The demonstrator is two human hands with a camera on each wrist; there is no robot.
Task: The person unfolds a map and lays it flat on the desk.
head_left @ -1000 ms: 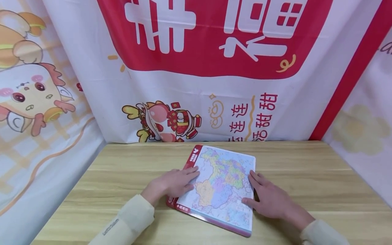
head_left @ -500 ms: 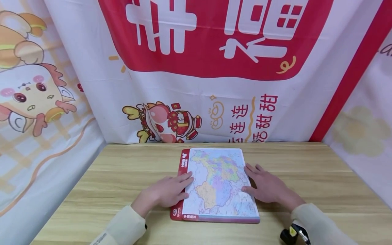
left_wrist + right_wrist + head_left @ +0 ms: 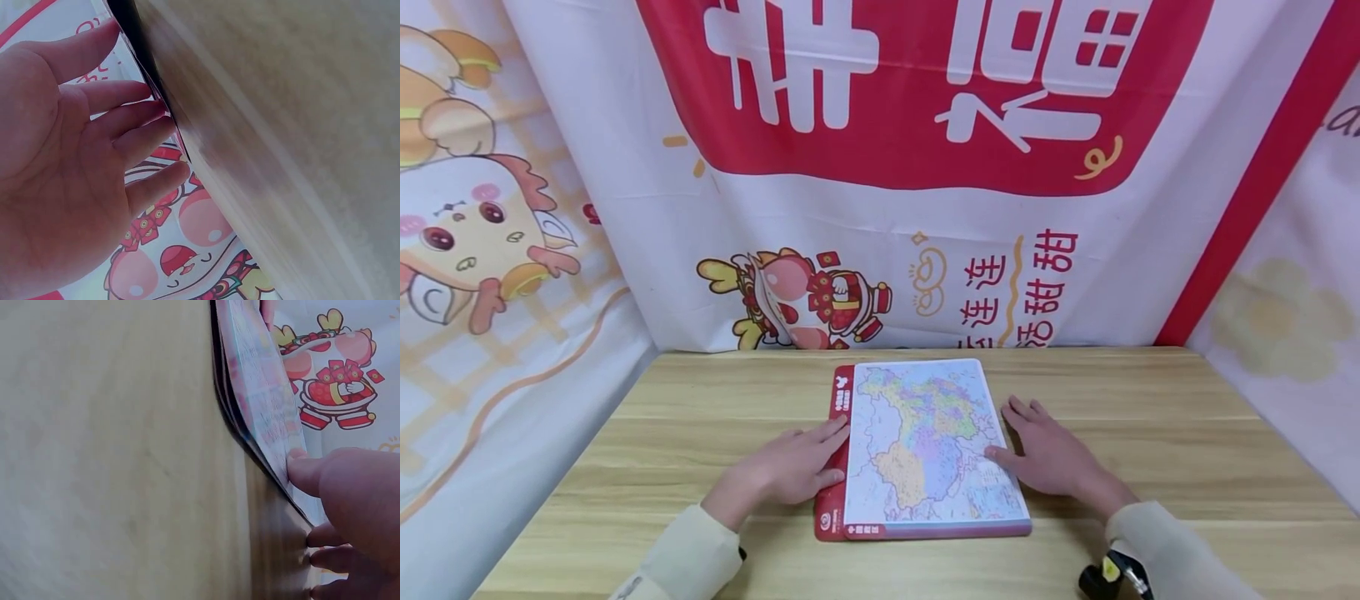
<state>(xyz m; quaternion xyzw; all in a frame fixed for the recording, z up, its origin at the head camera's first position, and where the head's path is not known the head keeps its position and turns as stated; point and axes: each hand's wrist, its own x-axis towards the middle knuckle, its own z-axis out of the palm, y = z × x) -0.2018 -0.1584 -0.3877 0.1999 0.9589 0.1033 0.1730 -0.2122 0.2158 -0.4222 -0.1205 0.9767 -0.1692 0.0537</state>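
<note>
A stack of thin map sheets (image 3: 917, 450), the top one printed in pastel colours with a red left margin, lies flat on the table. Several layered edges of the stack (image 3: 234, 403) show in the right wrist view. My left hand (image 3: 786, 471) rests at the red left edge, its fingers extended against it; in the left wrist view the left hand (image 3: 81, 144) has its fingers spread. On the other side, my right hand (image 3: 1048, 450) lays its thumb on the map's right border while its other fingers stretch along the table beside the edge.
The wooden table (image 3: 1157, 433) extends around the maps. A white cloth with red print (image 3: 895, 208) hangs behind its far edge, and printed cloths hang at both sides. A black wrist device (image 3: 1105, 579) shows under the right sleeve.
The map stack has turned from a slant to nearly straight and shifted left. Both hands moved along with it; the right fingers now lie just off its edge.
</note>
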